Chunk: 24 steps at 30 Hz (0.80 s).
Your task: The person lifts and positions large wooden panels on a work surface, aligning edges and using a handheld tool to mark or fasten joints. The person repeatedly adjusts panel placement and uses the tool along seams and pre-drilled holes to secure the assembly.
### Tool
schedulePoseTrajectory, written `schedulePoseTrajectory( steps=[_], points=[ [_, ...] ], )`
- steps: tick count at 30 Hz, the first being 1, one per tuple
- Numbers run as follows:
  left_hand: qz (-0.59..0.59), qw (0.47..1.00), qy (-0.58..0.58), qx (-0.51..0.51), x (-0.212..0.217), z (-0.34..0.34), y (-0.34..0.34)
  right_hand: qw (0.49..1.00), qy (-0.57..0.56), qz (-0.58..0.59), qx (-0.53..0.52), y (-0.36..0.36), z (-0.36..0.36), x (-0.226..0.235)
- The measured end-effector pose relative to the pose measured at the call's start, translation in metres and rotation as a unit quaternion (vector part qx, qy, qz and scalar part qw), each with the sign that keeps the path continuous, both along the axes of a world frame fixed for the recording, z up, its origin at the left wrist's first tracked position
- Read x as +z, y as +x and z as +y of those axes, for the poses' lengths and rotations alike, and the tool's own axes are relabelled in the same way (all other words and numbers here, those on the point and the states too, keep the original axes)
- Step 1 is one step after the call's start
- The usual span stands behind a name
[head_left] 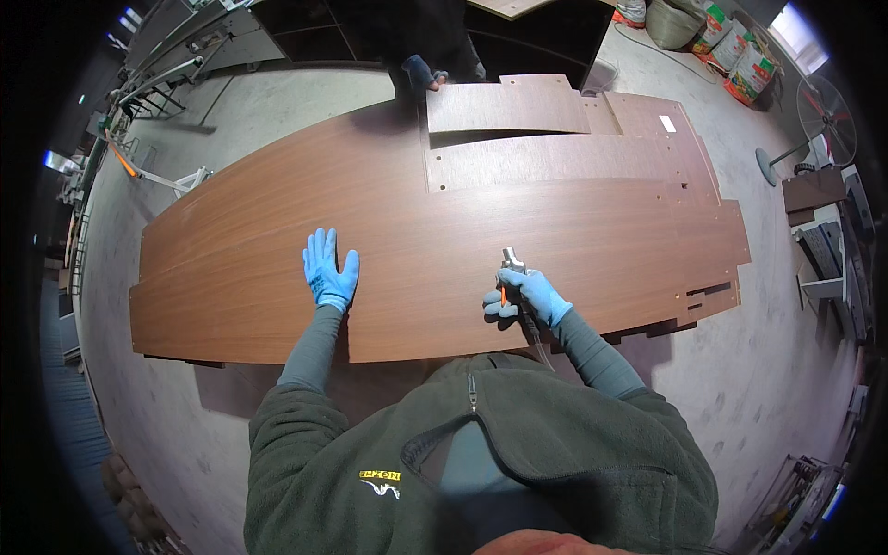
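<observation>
We are resting the left hand (pixel 330 276), in a light-blue glove, palm-down on a large brown wood-grain panel (pixel 416 268), its fingers extending straight and holding nothing. With the similarly gloved right hand (pixel 533 293), we are holding a silver metal hand tool (pixel 511 261) with an orange part, the fingers curling around its body. We are positioning the tool over the panel's near side, right of centre. Opposite us, a co-worker's dark-blue-gloved hand (pixel 422 73) is meeting the left corner of a pale wooden board (pixel 507 108).
</observation>
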<state>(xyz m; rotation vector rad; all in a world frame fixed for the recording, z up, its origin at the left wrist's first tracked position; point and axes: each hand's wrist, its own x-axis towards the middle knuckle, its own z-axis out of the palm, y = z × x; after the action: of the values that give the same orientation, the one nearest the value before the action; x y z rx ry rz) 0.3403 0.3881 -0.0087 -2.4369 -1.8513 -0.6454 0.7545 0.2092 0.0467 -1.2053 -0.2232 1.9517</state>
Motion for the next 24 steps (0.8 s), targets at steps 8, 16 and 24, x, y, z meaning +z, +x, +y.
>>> schedulePoseTrajectory(
  steps=[8,16,24],
  points=[
    [-0.002,1.0,0.012,-0.002,-0.002,0.0,-0.001,1.0,-0.004,0.021,0.0,0.001,0.0,-0.008],
    [-0.004,1.0,0.015,-0.003,0.0,0.001,0.001,1.0,0.0,0.013,0.007,-0.001,0.0,0.013],
    [-0.002,1.0,0.018,-0.009,0.0,0.001,0.0,0.999,0.002,0.035,-0.002,-0.003,0.001,0.023]
  ],
)
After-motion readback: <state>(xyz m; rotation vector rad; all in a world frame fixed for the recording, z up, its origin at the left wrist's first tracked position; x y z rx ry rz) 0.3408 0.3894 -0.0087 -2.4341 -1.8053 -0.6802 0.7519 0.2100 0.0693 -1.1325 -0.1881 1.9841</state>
